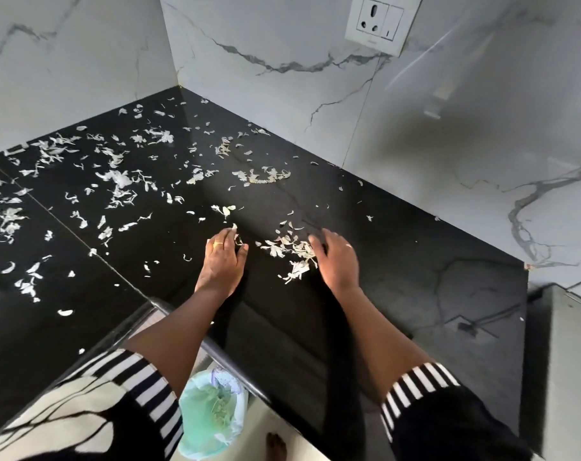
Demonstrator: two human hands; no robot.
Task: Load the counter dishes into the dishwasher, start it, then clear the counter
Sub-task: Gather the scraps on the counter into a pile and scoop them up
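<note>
Pale vegetable peelings lie scattered over the black stone counter, thickest at the left and back. Both my hands rest on the counter with fingers stretched forward. A small heap of peelings lies between them. My left hand, with a ring on one finger, is flat at the heap's left. My right hand stands on its edge against the heap's right side. Neither hand grips anything. No dishes or dishwasher are in view.
A bin lined with a pale green bag, peelings inside, stands on the floor below the counter's front edge. Marble walls meet in a corner behind; a socket is on the right wall. A steel appliance stands at the counter's right end.
</note>
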